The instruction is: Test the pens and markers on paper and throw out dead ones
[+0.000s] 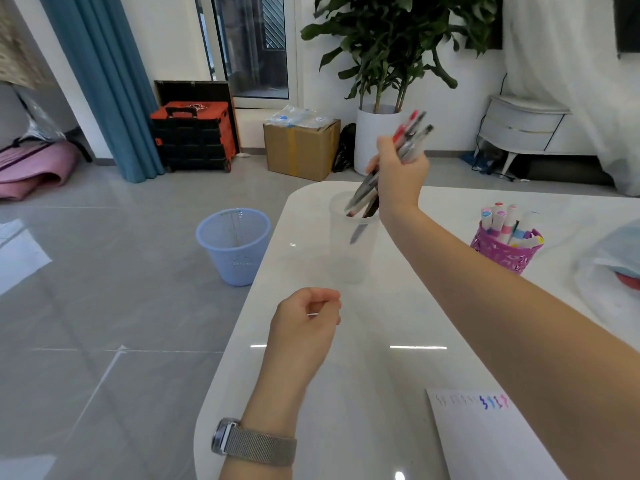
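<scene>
A bundle of pens [388,168] hangs tilted with its tips inside a clear cup [352,247] on the white table [363,393], the pink marker holder [504,252] to the right, scribbled paper [485,441] near the front edge, and a blue bin [232,245] on the floor at left. The right hand [398,171], arm stretched forward, grips the bundle. The left hand [304,320] hovers over the table, fingers curled and empty.
</scene>
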